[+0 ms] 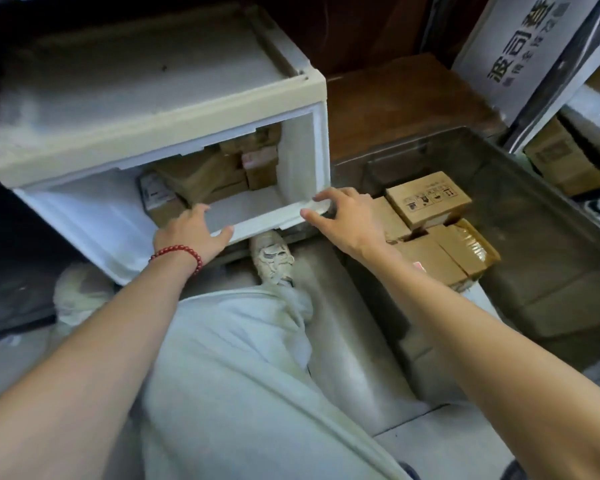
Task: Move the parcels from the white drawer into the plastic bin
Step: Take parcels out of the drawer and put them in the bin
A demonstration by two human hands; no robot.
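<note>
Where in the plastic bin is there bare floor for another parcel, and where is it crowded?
Bare floor in the plastic bin lies right of and beyond the stacked parcels, up to its walls; its near-left corner is crowded. The white drawer is bare only in front, by the left hand and right hand; drawer parcels fill its back.

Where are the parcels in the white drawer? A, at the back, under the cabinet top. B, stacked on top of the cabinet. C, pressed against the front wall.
A: the parcels sit at the back of the white drawer, partly under the cabinet top.
</note>
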